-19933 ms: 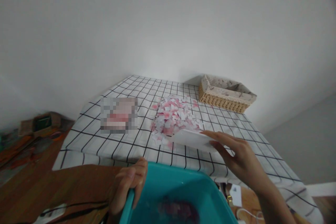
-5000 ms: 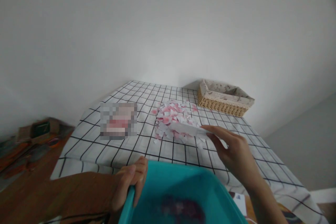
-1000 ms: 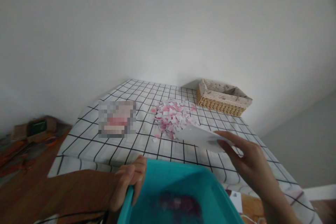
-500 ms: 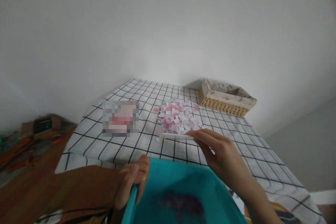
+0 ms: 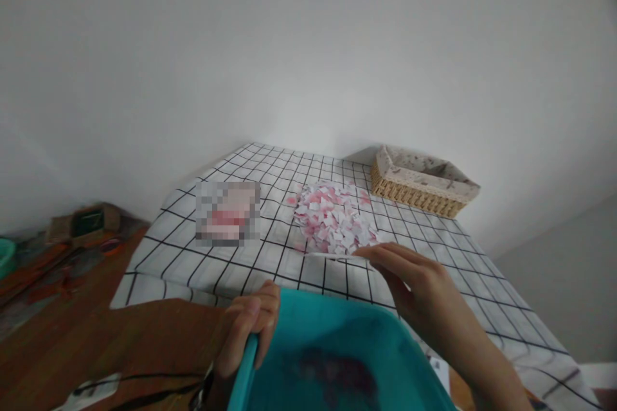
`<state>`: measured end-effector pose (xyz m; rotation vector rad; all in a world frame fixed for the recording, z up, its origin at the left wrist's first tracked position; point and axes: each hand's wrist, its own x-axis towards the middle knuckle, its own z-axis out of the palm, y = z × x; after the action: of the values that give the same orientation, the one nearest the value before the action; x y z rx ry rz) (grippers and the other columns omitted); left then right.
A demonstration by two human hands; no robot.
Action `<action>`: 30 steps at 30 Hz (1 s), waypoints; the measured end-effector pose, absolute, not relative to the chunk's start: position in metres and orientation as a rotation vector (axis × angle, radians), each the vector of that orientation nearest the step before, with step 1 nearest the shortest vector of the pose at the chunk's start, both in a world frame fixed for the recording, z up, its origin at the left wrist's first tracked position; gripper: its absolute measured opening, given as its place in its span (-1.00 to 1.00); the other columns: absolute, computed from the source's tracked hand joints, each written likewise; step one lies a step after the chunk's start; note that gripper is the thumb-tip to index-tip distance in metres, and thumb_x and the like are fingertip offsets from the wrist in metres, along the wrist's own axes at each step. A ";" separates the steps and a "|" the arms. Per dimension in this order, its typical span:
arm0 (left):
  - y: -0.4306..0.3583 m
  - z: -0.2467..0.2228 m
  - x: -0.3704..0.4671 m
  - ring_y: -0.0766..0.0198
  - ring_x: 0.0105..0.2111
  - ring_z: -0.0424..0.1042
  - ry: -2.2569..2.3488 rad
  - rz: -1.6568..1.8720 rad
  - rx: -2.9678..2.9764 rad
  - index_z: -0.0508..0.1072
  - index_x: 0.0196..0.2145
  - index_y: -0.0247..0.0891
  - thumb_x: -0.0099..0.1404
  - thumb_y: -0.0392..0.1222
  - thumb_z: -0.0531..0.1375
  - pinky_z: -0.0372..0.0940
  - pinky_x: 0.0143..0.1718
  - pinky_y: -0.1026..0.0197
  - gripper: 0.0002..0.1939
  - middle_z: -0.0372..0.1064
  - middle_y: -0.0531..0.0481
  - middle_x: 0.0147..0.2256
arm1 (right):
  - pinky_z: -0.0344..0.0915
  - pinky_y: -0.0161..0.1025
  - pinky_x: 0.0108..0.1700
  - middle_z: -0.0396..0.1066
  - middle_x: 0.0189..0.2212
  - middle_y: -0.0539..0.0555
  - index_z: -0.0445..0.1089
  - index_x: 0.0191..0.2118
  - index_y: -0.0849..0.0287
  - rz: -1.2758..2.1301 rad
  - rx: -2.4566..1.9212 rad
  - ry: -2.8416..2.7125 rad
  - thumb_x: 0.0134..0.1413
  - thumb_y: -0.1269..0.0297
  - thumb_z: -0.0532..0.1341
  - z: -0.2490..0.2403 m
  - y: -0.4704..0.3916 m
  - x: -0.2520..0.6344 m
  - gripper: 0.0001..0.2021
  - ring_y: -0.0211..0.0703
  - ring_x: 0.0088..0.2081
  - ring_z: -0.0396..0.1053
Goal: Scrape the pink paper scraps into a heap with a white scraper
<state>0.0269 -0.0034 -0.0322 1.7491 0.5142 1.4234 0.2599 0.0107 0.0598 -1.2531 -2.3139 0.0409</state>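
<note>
My left hand is wrapped round the left rim of a teal plastic bin, which is held against the near edge of the table. Inside the bin lies a dark purplish patch, too blurred to make out. Above the bin's far rim, my right hand pinches a thin white flat piece, seen almost edge-on. Just beyond that piece, a heap of small white and pink paper scraps spreads over the checked tablecloth.
A wicker basket with a cloth lining stands at the table's back right, near the wall. A pixelated pinkish item lies on the left side. On the floor are a cardboard box and a white power strip with cords.
The white piece has tilted from showing some of its face to nearly edge-on, close against the scraps' near edge. My view has shifted slightly; my left hand stays on the rim.
</note>
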 end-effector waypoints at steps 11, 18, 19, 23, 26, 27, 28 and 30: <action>-0.004 -0.037 0.026 0.33 -0.71 0.12 0.654 1.382 1.823 -0.04 -0.85 -0.22 0.42 -0.10 -0.29 0.19 -0.47 0.14 -0.33 0.11 0.05 -0.78 | 0.40 -0.27 -0.31 0.52 -0.26 0.05 0.40 -0.13 0.13 -0.043 -1.322 -2.230 0.14 0.49 0.05 0.059 0.012 0.263 -0.74 -0.14 -0.26 0.49; -0.005 -0.033 0.027 0.32 -0.70 0.14 0.672 1.391 1.818 -0.04 -0.85 -0.23 0.42 -0.08 -0.28 0.18 -0.46 0.14 -0.33 0.10 0.04 -0.78 | 0.38 -0.28 -0.31 0.52 -0.28 0.04 0.41 -0.16 0.13 -0.003 -1.347 -2.142 0.13 0.48 0.08 0.058 0.023 0.256 -0.77 -0.16 -0.28 0.48; -0.005 -0.033 0.027 0.32 -0.70 0.14 0.662 1.395 1.818 -0.03 -0.86 -0.23 0.42 -0.09 -0.28 0.17 -0.46 0.13 -0.32 0.11 0.03 -0.78 | 0.37 -0.30 -0.29 0.52 -0.27 0.03 0.40 -0.15 0.12 0.044 -1.320 -2.171 0.14 0.49 0.07 0.058 0.022 0.255 -0.76 -0.19 -0.27 0.47; -0.005 -0.034 0.026 0.33 -0.70 0.16 0.625 1.403 1.808 0.01 -0.88 -0.24 0.42 -0.09 -0.28 0.18 -0.45 0.12 -0.30 0.14 0.02 -0.78 | 0.36 -0.31 -0.23 0.50 -0.23 0.00 0.39 -0.13 0.10 0.152 -1.288 -2.259 0.13 0.54 0.05 0.058 0.017 0.259 -0.71 -0.21 -0.21 0.45; -0.004 -0.038 0.026 0.34 -0.71 0.16 0.643 1.362 1.799 0.01 -0.87 -0.24 0.43 -0.08 -0.31 0.20 -0.48 0.15 -0.29 0.15 0.03 -0.76 | 0.37 -0.33 -0.25 0.51 -0.23 0.02 0.41 -0.16 0.11 0.152 -1.295 -2.243 0.14 0.52 0.04 0.061 0.013 0.264 -0.73 -0.21 -0.22 0.47; -0.003 -0.039 0.026 0.34 -0.71 0.15 0.656 1.345 1.800 -0.01 -0.86 -0.23 0.42 -0.07 -0.31 0.20 -0.50 0.16 -0.30 0.15 0.03 -0.76 | 0.38 -0.33 -0.27 0.52 -0.24 0.03 0.42 -0.17 0.12 0.137 -1.297 -2.225 0.14 0.51 0.04 0.062 0.013 0.264 -0.74 -0.21 -0.23 0.47; -0.003 -0.040 0.026 0.35 -0.72 0.13 0.668 1.331 1.799 -0.01 -0.85 -0.23 0.43 -0.07 -0.29 0.19 -0.52 0.18 -0.32 0.13 0.04 -0.76 | 0.38 -0.33 -0.28 0.52 -0.25 0.04 0.42 -0.17 0.13 0.121 -1.299 -2.202 0.15 0.49 0.05 0.063 0.014 0.262 -0.75 -0.20 -0.25 0.48; -0.002 -0.040 0.025 0.37 -0.75 0.08 0.688 1.315 1.799 0.00 -0.82 -0.22 0.43 -0.09 -0.25 0.17 -0.56 0.19 -0.36 0.11 0.07 -0.76 | 0.39 -0.31 -0.28 0.52 -0.25 0.06 0.42 -0.15 0.15 0.098 -1.308 -2.166 0.15 0.46 0.05 0.062 0.018 0.257 -0.76 -0.17 -0.25 0.48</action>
<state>0.0252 -0.0022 -0.0403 1.7987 0.6884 1.3150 0.2572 0.0181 0.0623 -1.3078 -2.1661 0.0979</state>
